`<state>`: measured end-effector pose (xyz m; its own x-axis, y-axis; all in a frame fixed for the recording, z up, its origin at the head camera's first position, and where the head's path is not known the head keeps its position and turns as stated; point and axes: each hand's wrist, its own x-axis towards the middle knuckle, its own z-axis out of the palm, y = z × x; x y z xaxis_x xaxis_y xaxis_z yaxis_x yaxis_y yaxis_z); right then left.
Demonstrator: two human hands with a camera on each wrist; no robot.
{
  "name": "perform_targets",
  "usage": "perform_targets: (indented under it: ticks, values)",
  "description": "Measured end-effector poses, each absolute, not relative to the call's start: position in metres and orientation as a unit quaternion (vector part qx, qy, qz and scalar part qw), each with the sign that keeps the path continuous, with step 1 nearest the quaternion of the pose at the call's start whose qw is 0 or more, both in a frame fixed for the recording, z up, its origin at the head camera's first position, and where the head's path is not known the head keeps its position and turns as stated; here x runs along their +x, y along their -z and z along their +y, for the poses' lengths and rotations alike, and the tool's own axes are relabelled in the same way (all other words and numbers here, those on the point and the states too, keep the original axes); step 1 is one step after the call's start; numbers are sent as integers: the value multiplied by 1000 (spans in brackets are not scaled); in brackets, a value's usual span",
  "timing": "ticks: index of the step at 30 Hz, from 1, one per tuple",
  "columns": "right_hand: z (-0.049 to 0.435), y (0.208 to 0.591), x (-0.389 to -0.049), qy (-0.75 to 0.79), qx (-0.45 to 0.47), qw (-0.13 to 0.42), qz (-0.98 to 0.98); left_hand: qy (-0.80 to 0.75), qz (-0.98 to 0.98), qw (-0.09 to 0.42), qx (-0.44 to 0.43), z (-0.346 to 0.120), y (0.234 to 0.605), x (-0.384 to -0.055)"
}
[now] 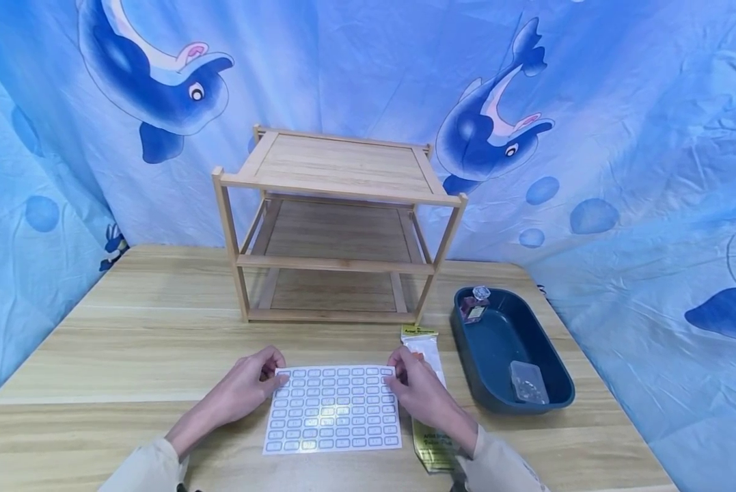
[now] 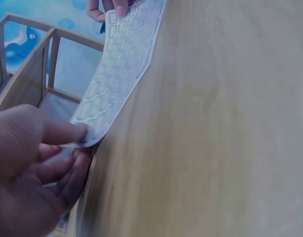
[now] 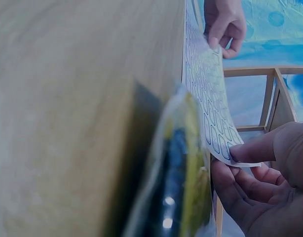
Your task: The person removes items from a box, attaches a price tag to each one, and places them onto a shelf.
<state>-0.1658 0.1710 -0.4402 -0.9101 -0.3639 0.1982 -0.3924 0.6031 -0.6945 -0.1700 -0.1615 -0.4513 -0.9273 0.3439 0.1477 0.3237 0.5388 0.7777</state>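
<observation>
A white sheet of stickers (image 1: 333, 410), printed with rows of small blue-outlined labels, is held between both hands over the table. At its far left corner my left hand (image 1: 244, 386) pinches it, thumb on top and fingers underneath. My right hand (image 1: 426, 393) pinches the far right corner in the same way. In the left wrist view the sheet (image 2: 114, 69) bends a little and its far edge is lifted off the wood. Partly under my right forearm lies a clear packet with yellow labels (image 1: 435, 447); its contents are blurred in the right wrist view.
A three-level wooden rack (image 1: 343, 263) stands at the back of the table (image 1: 128, 335). To the right sits a dark blue-green tub (image 1: 497, 348) with a small bottle (image 1: 475, 305) and a clear plastic box (image 1: 529, 383) inside. Behind hangs a blue dolphin-print curtain (image 1: 368, 68).
</observation>
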Motion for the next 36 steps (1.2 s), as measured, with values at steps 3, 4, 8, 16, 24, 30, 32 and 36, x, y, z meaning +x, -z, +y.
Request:
perform_targets:
  ticks: [3,4,8,16,24,30,32,36]
  values:
    - [172,440,-164,-389,206,18,-898,-483,852,39,200,-163,452,-170]
    - [172,439,-163,-387,204,19,-899,-496,844,49,197,-163,452,-170]
    - [173,439,-162,-379,200,26,-903,-560,804,81,182,-165,452,-169]
    - [175,438,-161,-368,190,31,-910,-627,753,102,171,-170,451,-168]
    - [170,431,-160,-281,188,107,-935,-629,754,93,164,-173,450,-167]
    - [158,417,-158,-295,223,129,-920,-630,756,89,153,-173,449,-166]
    - [151,413,-156,-307,248,126,-910,-630,757,89,149,-174,448,-165]
    - [135,408,-151,-314,279,108,-901,-629,761,84,137,-173,445,-164]
